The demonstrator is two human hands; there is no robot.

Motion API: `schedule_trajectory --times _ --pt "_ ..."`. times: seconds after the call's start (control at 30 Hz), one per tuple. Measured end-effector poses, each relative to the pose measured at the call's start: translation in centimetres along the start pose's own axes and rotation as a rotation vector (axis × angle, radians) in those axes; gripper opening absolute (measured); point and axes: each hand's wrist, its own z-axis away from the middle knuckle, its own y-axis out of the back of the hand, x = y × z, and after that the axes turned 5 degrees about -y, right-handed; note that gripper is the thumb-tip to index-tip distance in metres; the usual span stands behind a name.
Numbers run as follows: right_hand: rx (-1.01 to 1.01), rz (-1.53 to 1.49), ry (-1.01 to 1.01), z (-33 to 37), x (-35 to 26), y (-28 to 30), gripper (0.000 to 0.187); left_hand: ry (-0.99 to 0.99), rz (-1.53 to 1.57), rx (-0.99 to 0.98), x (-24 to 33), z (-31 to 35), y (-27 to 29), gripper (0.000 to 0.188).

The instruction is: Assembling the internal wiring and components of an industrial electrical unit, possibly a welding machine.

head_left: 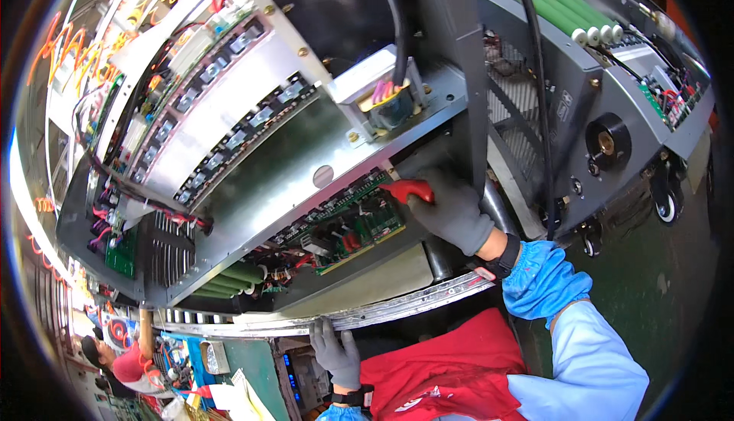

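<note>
My right hand, in a grey glove, is closed around a red-handled tool at the right end of a green circuit board. The tool's working end is hard to make out. That board sits inside a grey metal cabinet, below a sheet-metal shelf with a round hole. Also gloved in grey, my left hand lies with its fingers stretched out at the edge of a silvery metal rail. Nothing shows in its grasp.
A second grey cabinet on casters stands at the right, with green cylinders on top. Black cables hang between the cabinets. At the lower left are a cluttered workbench and another person. Orange coiled hoses hang at upper left.
</note>
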Motion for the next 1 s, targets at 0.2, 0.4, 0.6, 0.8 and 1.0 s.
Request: schedule_trajectory --times 0.2,0.4,0.6,0.8,1.0 --pt "-0.004 0.094 0.085 0.1 0.6 0.5 0.027 0.006 0.038 0.071 0.0 -0.3 -0.5 0.043" --pt "-0.067 0.166 0.161 0.8 -1.8 0.8 0.028 0.036 0.047 0.083 -0.4 0.1 -0.2 0.049" --pt "0.036 0.147 0.117 5.2 -4.9 4.5 0.035 0.106 0.051 -0.012 0.4 0.4 1.5 0.048" --pt "-0.248 -0.224 0.013 14.4 -11.3 2.8 0.040 0.464 1.757 -0.298 7.1 -0.9 6.4 0.050" --pt "-0.635 -0.213 0.324 19.4 -16.0 -2.9 0.058 0.584 1.773 -0.014 2.8 1.9 7.7 0.027"
